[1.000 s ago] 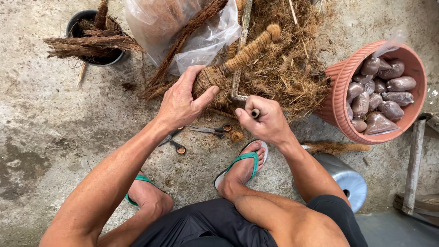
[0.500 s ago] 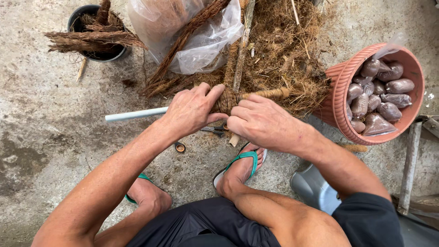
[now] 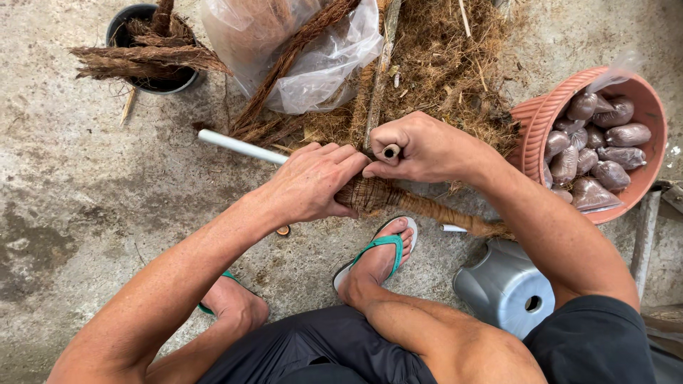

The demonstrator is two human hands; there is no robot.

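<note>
Lying across the concrete floor (image 3: 85, 213) left to right, the fibre-wrapped white pipe (image 3: 238, 146) runs under both hands. Left hand (image 3: 313, 185) is clamped flat over the wrapped bundle (image 3: 370, 195); right hand (image 3: 420, 149), just above it, is fisted round a small stick end (image 3: 390, 151).

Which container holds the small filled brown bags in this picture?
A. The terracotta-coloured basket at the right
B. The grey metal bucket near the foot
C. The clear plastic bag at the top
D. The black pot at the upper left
A: the brown bags lie piled inside the terracotta-coloured basket at the right, while the black pot holds only dry fibrous stalks.
</note>
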